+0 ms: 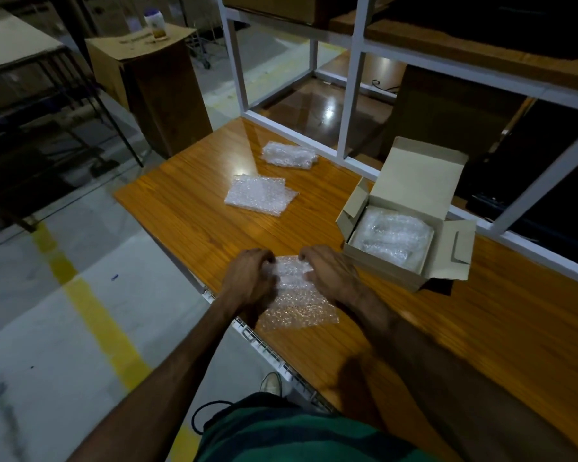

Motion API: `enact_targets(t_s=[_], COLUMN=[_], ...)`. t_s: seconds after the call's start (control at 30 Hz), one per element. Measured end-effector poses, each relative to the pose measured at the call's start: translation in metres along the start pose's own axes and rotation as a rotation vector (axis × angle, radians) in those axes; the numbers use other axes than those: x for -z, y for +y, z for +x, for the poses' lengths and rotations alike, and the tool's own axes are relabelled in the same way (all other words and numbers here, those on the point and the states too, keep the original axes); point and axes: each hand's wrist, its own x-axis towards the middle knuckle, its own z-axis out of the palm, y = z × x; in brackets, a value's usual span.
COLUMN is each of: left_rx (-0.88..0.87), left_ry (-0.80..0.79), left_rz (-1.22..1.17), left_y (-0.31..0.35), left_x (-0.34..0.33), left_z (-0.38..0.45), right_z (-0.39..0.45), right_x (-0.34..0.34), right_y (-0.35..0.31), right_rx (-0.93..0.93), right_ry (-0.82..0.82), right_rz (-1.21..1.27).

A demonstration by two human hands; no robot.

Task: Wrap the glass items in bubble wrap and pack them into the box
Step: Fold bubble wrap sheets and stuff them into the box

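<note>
Both hands mid-wrap at table's near edge. My left hand (pixel 251 275) and right hand (pixel 331 271) curl fingers over roll of bubble wrap (pixel 294 288), loose tail of sheet trailing toward 6 o'clock; glass inside not visible. Cardboard box (pixel 404 225) open at 2 o'clock, at least 1 wrapped bundle (pixel 391 236) inside. Flat spare sheets (pixel 259 194) at 12 o'clock, crumpled wrap (pixel 289 155) beyond. Judgement: partly done; this roll still to finish and box.

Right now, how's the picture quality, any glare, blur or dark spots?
Head view: dim overall, with bright glare patches on the wooden table beside the bubble wrap stack; wide-angle lens bends the white frame; forearms blur near the bottom edge; both hands, left hand and right hand, stay fairly sharp.
</note>
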Motion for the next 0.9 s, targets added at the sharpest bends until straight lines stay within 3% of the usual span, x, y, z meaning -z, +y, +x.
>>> enact_targets(t_s=[0.23,0.47,0.9], left_rx=[0.040,-0.193,-0.241], left_ry=[-0.212,0.127,0.143], left_rz=[0.087,-0.011,-0.180], left_y=[0.002,0.010,0.005], left_x=[0.006,-0.010,-0.028], left_z=[0.028,-0.001,-0.056], right_z=[0.007,-0.017,-0.080], right_x=[0.001,0.004,-0.008], right_y=[0.000,0.012,0.032], right_rx=[-0.001,0.061,0.139], right_ry=[-0.066,0.015,0.053], right_rz=[-0.035,0.037,0.155])
